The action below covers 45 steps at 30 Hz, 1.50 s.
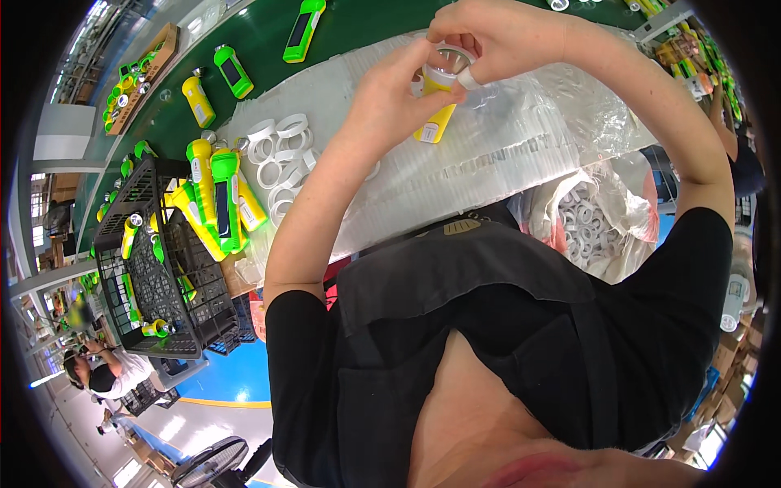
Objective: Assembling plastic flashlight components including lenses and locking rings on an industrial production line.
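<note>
A yellow flashlight (434, 128) is held tilted over the plastic-covered work surface, its clear, reflective head toward the far side. My left hand (399, 102) is closed around its body just below the head. The fingers of my right hand (506, 42) curl round the rim of the head, partly hiding it. Something small and white (469, 79) shows at a right fingertip; I cannot tell whether it is a ring or a finger cover. Left of my left forearm lies a loose pile of white plastic rings (281, 154). Beside them, several yellow and green flashlights (226, 199) are heaped.
A black plastic crate (167, 268) holding some flashlights stands at the left. More flashlights (233, 71) lie on the green conveyor belt (264, 45) beyond. A sack of white rings (586, 228) hangs open at the near right. A cardboard tray (154, 73) sits far left.
</note>
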Motion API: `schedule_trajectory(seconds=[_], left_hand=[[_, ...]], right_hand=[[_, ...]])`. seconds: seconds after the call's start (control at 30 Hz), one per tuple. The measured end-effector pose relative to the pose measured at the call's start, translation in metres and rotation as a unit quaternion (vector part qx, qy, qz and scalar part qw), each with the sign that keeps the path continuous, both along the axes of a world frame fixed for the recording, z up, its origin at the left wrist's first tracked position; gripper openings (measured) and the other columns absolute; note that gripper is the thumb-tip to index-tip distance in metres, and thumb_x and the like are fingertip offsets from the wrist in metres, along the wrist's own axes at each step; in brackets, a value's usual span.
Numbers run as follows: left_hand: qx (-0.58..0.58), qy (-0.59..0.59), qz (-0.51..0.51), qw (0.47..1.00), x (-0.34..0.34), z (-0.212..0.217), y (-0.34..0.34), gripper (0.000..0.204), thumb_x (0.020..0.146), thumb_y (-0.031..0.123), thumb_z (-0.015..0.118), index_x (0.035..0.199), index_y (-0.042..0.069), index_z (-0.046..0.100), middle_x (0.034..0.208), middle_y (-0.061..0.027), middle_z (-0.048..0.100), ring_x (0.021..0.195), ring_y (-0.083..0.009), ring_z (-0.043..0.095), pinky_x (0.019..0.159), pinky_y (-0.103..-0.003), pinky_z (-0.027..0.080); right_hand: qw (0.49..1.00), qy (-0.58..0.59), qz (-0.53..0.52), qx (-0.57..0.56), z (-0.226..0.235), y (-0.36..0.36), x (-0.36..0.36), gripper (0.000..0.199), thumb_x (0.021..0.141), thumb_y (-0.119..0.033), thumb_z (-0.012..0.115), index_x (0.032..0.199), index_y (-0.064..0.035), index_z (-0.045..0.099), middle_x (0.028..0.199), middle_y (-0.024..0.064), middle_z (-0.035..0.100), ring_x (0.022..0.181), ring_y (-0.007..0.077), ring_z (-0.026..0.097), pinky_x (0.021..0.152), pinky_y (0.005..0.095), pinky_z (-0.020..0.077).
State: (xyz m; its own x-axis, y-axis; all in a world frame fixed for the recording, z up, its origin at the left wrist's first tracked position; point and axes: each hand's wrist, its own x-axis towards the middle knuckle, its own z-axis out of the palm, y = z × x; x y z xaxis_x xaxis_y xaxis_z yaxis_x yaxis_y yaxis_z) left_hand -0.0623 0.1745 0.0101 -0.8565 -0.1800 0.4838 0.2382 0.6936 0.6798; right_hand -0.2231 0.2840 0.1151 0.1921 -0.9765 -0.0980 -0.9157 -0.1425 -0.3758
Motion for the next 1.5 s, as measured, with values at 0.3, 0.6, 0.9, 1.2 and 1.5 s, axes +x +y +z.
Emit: schedule_trajectory(seconds=[0.3,0.6,0.9,1.2,1.5], left_hand=[[-0.047,0.042,0.072,0.995,-0.001,-0.003,0.005,0.039,0.068,0.017,0.086,0.093,0.007,0.057,0.080,-0.0025,0.061,0.073,-0.0175,0.055,0.066,-0.031,0.047],[-0.009,0.028,0.074,0.997,0.003,-0.006,0.005,0.040,0.069,0.018,0.086,0.095,0.008,0.058,0.086,-0.0021,0.066,0.078,-0.0155,0.058,0.072,-0.029,0.049],[-0.028,0.089,0.057,0.994,0.004,-0.014,-0.012,0.036,0.071,0.011,0.084,0.098,0.007,0.060,0.096,-0.0033,0.068,0.080,-0.0135,0.065,0.073,-0.027,0.051],[0.260,0.069,-0.019,0.963,0.019,-0.010,-0.004,0.031,0.083,0.006,0.073,0.090,0.007,0.044,0.103,-0.0158,0.065,0.094,-0.0247,0.067,0.082,-0.035,0.055],[0.382,0.143,-0.229,0.884,0.036,0.031,0.015,0.045,0.083,0.014,0.068,0.119,0.006,0.042,0.095,-0.0191,0.064,0.082,-0.0262,0.066,0.071,-0.036,0.055]], right_hand=[[0.961,0.114,-0.252,0.001,-0.014,0.007,0.021,0.060,0.075,-0.054,0.068,0.087,0.0055,0.065,0.087,0.0259,0.066,0.081,0.0402,0.065,0.069,0.0437,0.0513],[0.951,0.139,-0.270,0.067,0.005,0.005,0.039,0.051,0.076,-0.044,0.069,0.092,0.0034,0.063,0.086,0.0234,0.065,0.081,0.0379,0.065,0.069,0.0421,0.0512],[0.905,-0.083,-0.374,-0.184,-0.086,0.007,0.037,0.049,0.072,-0.033,0.083,0.099,-0.0008,0.057,0.088,0.0060,0.064,0.077,0.0180,0.061,0.068,0.0305,0.0490],[0.767,-0.448,-0.376,-0.262,-0.189,0.004,0.124,0.054,0.073,-0.024,0.080,0.114,0.0017,0.055,0.097,0.0145,0.065,0.087,0.0205,0.064,0.076,0.0326,0.0515],[0.706,-0.700,0.023,0.101,-0.126,0.023,0.102,0.035,0.070,-0.011,0.078,0.092,0.0003,0.053,0.070,0.0076,0.060,0.058,0.0156,0.060,0.053,0.0272,0.0484]])
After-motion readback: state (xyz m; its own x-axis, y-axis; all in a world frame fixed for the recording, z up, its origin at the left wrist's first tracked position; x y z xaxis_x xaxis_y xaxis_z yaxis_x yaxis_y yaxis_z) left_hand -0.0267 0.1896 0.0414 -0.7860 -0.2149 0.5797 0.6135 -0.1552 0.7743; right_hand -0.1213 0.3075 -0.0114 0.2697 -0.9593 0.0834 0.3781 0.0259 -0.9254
